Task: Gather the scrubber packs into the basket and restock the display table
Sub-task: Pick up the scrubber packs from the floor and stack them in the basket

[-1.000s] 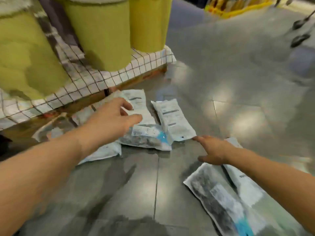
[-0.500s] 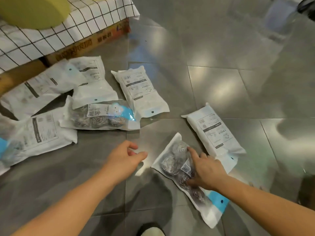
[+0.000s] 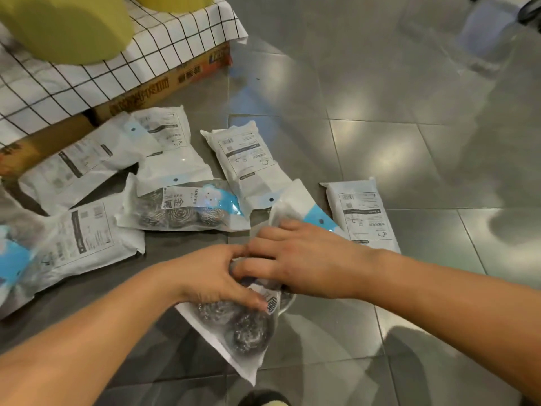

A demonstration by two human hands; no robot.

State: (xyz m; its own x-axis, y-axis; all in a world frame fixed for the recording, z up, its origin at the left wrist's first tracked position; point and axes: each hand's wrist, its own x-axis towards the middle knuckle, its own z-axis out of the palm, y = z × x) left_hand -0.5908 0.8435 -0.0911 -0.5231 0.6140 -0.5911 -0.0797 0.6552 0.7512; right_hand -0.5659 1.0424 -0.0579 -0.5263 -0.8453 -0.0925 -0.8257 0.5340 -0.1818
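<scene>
**SECOND HAND ADDED; PACK TURNED END FOR END**

Turned end for end since half a second ago: held pack [image 3: 240, 326], blue end formerly nearest the person, now pointing away. Brought in from a hover beside it and closed on it: left hand [image 3: 216, 276]. Kept on the same pack throughout: right hand [image 3: 310, 262].

Left hand: fingers curled over the near, clear half, thumb pressed on the printed label above the steel scrubbers. Right hand: fingers bent over the far half, just short of the blue end, thumb laid across toward the left hand. Contact between the two hands at the middle of the pack. Grip confirmed for both. Lift off the floor [image 3: 409, 142]: cannot tell.

Location of held pack: low centre of the view, on a diagonal from near left to far right, over the grey tiles, just beyond a shoe toe [image 3: 263, 399].

Other packs, all flat on the floor:
- clear-front pack [image 3: 181, 209], just beyond the hands, scrubbers visible
- white pack [image 3: 246, 159], beyond that, label side up
- side pack [image 3: 363, 215], just beside the blue end of the held pack
- left group of packs [image 3: 73, 238], overlapping, partly blurred

Behind these: cardboard box [image 3: 164, 92] under a checked cloth [image 3: 58, 83], with a yellow-green drum [image 3: 67, 27] standing on the cloth.
</scene>
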